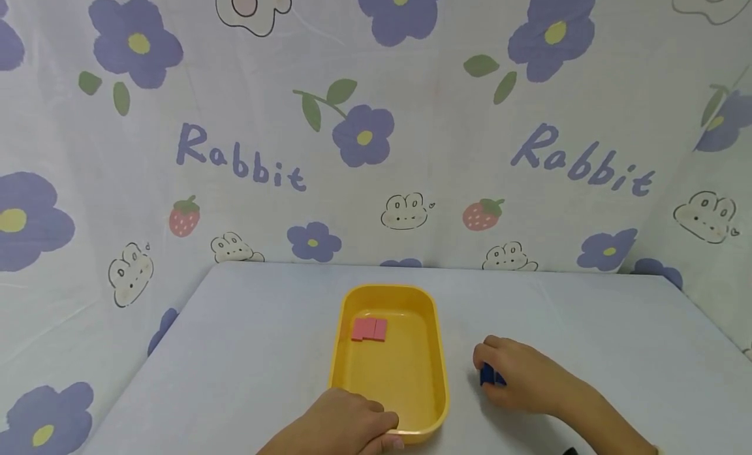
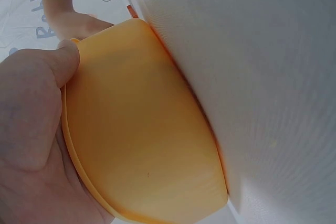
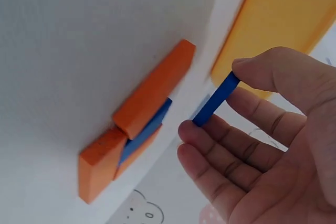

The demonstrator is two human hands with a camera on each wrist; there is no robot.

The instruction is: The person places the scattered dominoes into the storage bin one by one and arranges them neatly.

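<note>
The left hand grips a yellow rectangular plastic tray by its nearest rim, presumably for steadiness, while the right hand pinches a thin blue rectangular block.

Head view: the left hand masks the near left corner of the yellow tray; the right hand conceals the orange blocks; a dark object, cut by the bottom edge, is unidentifiable. Left wrist: the tray's wall obscures the pink blocks. Right wrist: orange blocks partly cover the lower blue block.
</note>
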